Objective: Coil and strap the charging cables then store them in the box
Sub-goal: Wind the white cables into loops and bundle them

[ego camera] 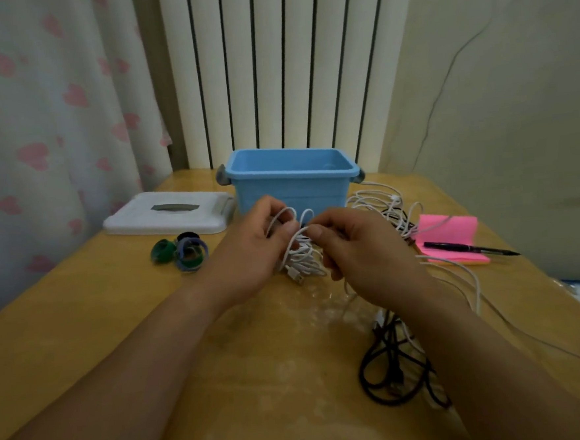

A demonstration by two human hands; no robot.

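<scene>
A white charging cable (pixel 301 256) is bunched in loops between my hands, its USB plug hanging at the bottom. My left hand (pixel 249 250) grips the left side of the bundle. My right hand (pixel 356 253) pinches a strand of it between thumb and forefinger. The open blue box (pixel 293 185) stands just behind my hands. Several rolled straps (pixel 181 249), green, grey and black, lie left of my hands. More white cables (pixel 383 203) lie loose to the right of the box. A black cable (pixel 391 367) is tangled under my right forearm.
The box's white lid (pixel 168 213) lies flat at the left of the wooden table (pixel 117 318). A pink sticky-note pad (pixel 451 239) with a black pen (pixel 469 249) on it sits at the right. A radiator and a curtain stand behind.
</scene>
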